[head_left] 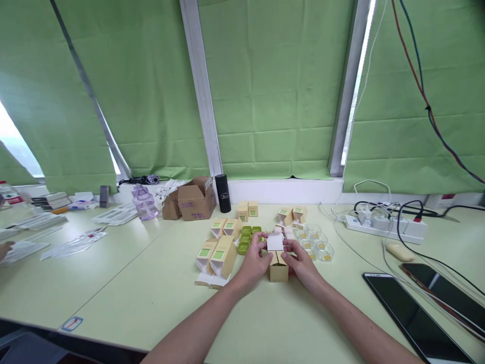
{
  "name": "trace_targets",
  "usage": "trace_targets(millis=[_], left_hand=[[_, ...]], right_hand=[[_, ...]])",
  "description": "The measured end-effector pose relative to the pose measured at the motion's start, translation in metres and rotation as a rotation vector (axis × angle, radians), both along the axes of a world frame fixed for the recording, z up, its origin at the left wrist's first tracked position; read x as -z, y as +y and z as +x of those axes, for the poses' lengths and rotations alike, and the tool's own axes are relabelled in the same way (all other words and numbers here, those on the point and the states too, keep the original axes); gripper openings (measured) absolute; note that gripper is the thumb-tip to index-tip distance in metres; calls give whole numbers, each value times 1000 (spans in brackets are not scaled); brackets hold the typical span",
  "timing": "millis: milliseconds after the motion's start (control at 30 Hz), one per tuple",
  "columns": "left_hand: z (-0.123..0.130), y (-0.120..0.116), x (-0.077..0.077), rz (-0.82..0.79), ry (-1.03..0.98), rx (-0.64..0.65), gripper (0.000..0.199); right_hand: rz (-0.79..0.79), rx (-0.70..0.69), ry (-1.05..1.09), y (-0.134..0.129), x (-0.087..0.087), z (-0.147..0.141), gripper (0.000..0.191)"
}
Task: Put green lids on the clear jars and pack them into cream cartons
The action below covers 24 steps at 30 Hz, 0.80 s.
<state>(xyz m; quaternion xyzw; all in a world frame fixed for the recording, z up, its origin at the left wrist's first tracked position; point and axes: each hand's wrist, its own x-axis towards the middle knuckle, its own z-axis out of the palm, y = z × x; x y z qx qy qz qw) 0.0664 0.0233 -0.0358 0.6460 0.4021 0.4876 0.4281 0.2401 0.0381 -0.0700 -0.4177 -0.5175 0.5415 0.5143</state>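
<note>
Between my two hands stands a small tan cardboard box, its white-lined lid flap raised at the back. My left hand grips the box's left top edge with thumb and fingers. On the other side my right hand holds the right top edge in the same way. Close behind are green cube-shaped trays and clear plastic cups with yellow centres. Pale pink pieces show partly behind my hands. To the left, several tan boxes with green labels lie with their ends open.
More small boxes stand at the back, near a black tumbler and a brown carton. On the right lie a tablet, a phone, cables and a power strip. Another person's hand shows at far left.
</note>
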Motion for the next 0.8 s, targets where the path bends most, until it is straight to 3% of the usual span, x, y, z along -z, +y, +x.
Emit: trace_targets(millis=[200, 633, 800], left_hand=[[0, 1, 4, -4, -33, -5, 47], [1, 2, 1, 63, 54, -19, 11], [0, 4, 2, 36, 47, -9, 11]], right_hand=[[13, -25, -28, -2, -5, 0, 47], [64, -25, -38, 3, 3, 2, 45], [107, 21, -45, 0, -2, 2, 41]])
